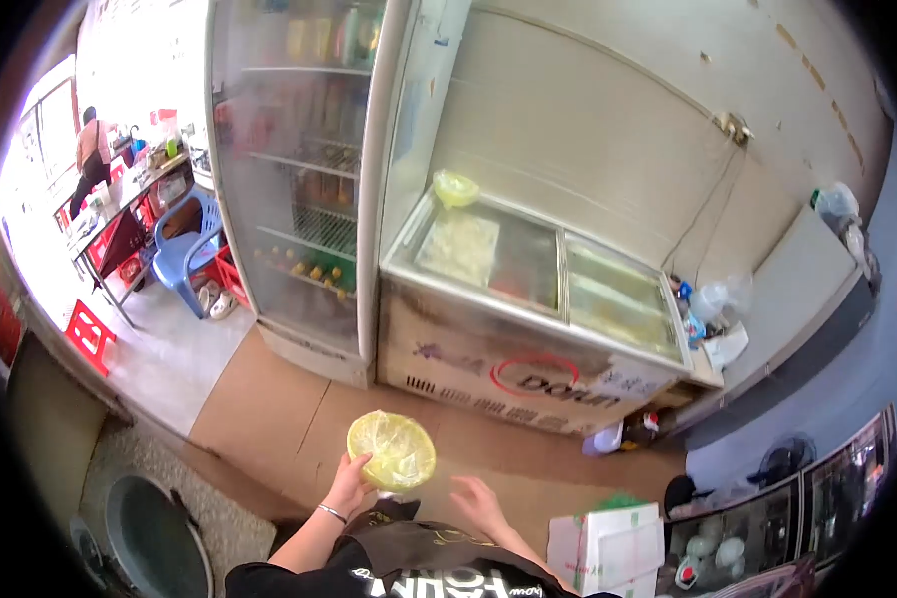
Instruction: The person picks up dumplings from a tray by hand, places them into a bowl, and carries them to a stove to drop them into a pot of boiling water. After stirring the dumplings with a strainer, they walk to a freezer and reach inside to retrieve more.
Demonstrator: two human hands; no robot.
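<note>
My left hand [348,488] grips the rim of a yellow-green bowl [392,451] lined or covered with clear plastic film. The thumb lies over the near left edge of the bowl, and the other fingers are hidden beneath it. To the right of the bowl and apart from it, my right hand [479,503] holds nothing, its fingers loosely stretched. Ahead, a similar yellow-green bowl [455,189] with plastic on it stands on the back left corner of the chest freezer [488,364].
A tall glass-door fridge [304,179] stands left of the freezer. White boxes [618,548] sit at my lower right, a large grey tub [159,538] at lower left. Farther left are a blue chair [184,254], a cluttered table and a person [92,159].
</note>
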